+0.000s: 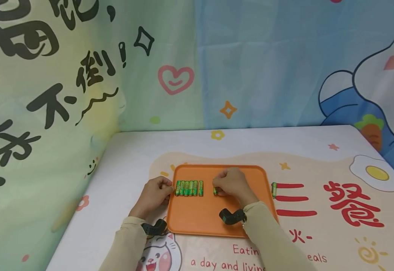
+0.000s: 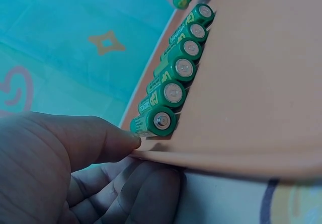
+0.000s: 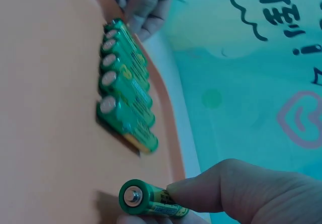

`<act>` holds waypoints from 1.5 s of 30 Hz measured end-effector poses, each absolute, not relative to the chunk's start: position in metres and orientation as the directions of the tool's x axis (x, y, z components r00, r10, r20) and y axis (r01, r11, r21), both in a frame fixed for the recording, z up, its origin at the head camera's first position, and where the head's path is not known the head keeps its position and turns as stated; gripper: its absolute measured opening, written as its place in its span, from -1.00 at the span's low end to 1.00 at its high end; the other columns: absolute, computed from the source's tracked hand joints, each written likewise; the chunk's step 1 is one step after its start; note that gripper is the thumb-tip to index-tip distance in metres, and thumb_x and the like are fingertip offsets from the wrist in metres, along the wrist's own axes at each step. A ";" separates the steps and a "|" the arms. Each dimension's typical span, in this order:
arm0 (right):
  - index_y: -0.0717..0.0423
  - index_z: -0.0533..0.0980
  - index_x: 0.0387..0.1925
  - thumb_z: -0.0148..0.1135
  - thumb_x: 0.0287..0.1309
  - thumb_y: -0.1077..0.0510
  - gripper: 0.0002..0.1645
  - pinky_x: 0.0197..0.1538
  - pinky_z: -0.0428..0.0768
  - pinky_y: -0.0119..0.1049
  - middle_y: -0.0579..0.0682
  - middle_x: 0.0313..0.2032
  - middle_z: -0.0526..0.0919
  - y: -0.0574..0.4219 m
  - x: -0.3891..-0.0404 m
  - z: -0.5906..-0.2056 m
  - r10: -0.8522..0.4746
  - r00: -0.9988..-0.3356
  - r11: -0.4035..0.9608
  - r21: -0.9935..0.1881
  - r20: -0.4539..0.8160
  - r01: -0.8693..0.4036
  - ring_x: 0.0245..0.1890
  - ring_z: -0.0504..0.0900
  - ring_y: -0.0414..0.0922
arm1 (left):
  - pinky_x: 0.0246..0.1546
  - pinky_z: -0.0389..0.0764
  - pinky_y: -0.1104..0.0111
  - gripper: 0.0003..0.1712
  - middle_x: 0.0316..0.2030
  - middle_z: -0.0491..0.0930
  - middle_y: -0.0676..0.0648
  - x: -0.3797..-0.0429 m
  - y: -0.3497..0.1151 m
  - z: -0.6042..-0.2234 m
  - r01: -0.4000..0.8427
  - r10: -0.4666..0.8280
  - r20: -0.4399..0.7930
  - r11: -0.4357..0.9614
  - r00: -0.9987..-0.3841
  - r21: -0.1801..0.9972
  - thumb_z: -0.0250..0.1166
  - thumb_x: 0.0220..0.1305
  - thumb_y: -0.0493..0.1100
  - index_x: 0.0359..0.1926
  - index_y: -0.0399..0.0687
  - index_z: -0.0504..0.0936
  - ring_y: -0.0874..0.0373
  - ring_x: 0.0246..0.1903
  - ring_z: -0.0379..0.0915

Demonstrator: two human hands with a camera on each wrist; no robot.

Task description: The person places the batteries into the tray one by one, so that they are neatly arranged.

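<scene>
An orange tray (image 1: 200, 220) lies on the table, holding a row of several green batteries (image 1: 187, 188) near its far left corner. In the left wrist view, the nearest battery (image 2: 155, 121) shows a nub end, while the others show flat silver ends. My left hand (image 1: 153, 195) holds the tray's left rim, thumb on top and fingers curled beneath. To the right of the row, my right hand (image 1: 235, 185) pinches one green battery (image 3: 146, 199) just above the tray floor. Its nub end shows in the right wrist view; the fingers partly hide its body.
Another green battery (image 1: 274, 190) is just beyond the tray's right rim, upon the printed tablecloth (image 1: 339, 241). A patterned curtain (image 1: 258, 67) hangs behind the table. Each wrist carries a black camera mount (image 1: 232, 216).
</scene>
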State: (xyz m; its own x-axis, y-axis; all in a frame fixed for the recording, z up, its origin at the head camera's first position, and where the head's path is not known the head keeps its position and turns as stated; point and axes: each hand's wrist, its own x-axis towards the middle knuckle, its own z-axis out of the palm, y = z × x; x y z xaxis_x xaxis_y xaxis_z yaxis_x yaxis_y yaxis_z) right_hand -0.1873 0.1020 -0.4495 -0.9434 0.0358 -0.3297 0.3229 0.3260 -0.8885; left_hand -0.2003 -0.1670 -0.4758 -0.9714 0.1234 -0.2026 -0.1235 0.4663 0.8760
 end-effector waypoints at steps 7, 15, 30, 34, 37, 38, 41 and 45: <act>0.19 0.64 -0.40 0.26 0.09 0.34 -0.93 -0.36 0.72 -0.25 0.11 -0.36 0.71 0.089 -0.190 -0.450 0.036 -0.951 0.355 -0.886 -0.306 0.298 -0.48 0.71 -0.05 | -0.44 0.66 0.36 -0.87 -0.40 0.59 -0.06 -0.201 -0.166 -0.475 -0.119 0.130 -0.203 0.472 -0.971 0.874 0.30 0.34 -0.29 -0.12 -0.24 0.65 0.17 -0.48 0.51; 0.15 0.67 -0.52 0.33 0.10 0.31 -0.88 -0.39 0.71 -0.25 0.05 -0.47 0.71 0.078 -0.191 -0.448 0.044 -0.965 0.470 -0.847 -0.259 0.249 -0.56 0.71 -0.08 | -0.44 0.68 0.36 -0.87 -0.42 0.59 -0.06 -0.201 -0.166 -0.473 -0.117 0.135 -0.201 0.465 -0.970 0.878 0.28 0.33 -0.31 -0.13 -0.25 0.65 0.18 -0.48 0.52; 0.14 0.70 -0.60 0.36 0.15 0.26 -0.77 -0.42 0.65 -0.29 0.02 -0.57 0.72 0.073 -0.190 -0.446 0.031 -0.963 0.522 -0.817 -0.268 0.245 -0.60 0.68 -0.07 | -0.44 0.70 0.36 -0.87 -0.44 0.59 -0.06 -0.202 -0.165 -0.473 -0.134 0.124 -0.211 0.454 -0.970 0.881 0.29 0.32 -0.34 -0.13 -0.25 0.64 0.18 -0.48 0.54; 0.12 0.72 -0.56 0.38 0.20 0.23 -0.78 -0.41 0.65 -0.29 0.02 -0.57 0.72 0.073 -0.190 -0.445 0.033 -0.962 0.520 -0.817 -0.272 0.249 -0.59 0.69 -0.07 | -0.44 0.70 0.36 -0.88 -0.44 0.58 -0.06 -0.201 -0.165 -0.474 -0.133 0.124 -0.210 0.453 -0.970 0.881 0.29 0.31 -0.33 -0.14 -0.25 0.64 0.18 -0.49 0.54; 0.11 0.71 -0.54 0.38 0.21 0.22 -0.79 -0.41 0.63 -0.29 0.02 -0.56 0.71 0.072 -0.189 -0.445 0.033 -0.961 0.522 -0.816 -0.273 0.250 -0.58 0.68 -0.08 | -0.45 0.69 0.35 -0.88 -0.45 0.57 -0.06 -0.200 -0.166 -0.474 -0.132 0.124 -0.209 0.455 -0.970 0.881 0.28 0.32 -0.33 -0.14 -0.25 0.64 0.18 -0.49 0.53; 0.11 0.71 -0.55 0.37 0.22 0.21 -0.79 -0.41 0.61 -0.30 0.02 -0.57 0.70 0.072 -0.189 -0.445 0.031 -0.962 0.527 -0.813 -0.273 0.248 -0.59 0.66 -0.08 | -0.45 0.69 0.36 -0.88 -0.46 0.56 -0.06 -0.200 -0.166 -0.474 -0.132 0.124 -0.209 0.457 -0.970 0.880 0.28 0.32 -0.33 -0.14 -0.24 0.64 0.18 -0.49 0.53; 0.11 0.70 -0.55 0.38 0.22 0.19 -0.78 -0.39 0.59 -0.30 0.03 -0.58 0.69 0.074 -0.186 -0.445 0.024 -0.965 0.539 -0.810 -0.262 0.233 -0.59 0.65 -0.09 | -0.46 0.68 0.36 -0.88 -0.46 0.56 -0.05 -0.200 -0.167 -0.475 -0.131 0.123 -0.208 0.458 -0.970 0.879 0.28 0.32 -0.33 -0.14 -0.24 0.64 0.18 -0.49 0.52; 0.11 0.71 -0.41 0.37 0.21 0.20 -0.90 -0.37 0.63 -0.27 0.02 -0.45 0.71 0.083 -0.182 -0.446 0.025 -0.968 0.522 -0.822 -0.251 0.227 -0.53 0.68 -0.09 | -0.44 0.69 0.34 -0.88 -0.44 0.59 -0.06 -0.200 -0.168 -0.475 -0.126 0.128 -0.205 0.456 -0.970 0.881 0.28 0.33 -0.32 -0.14 -0.24 0.65 0.17 -0.48 0.54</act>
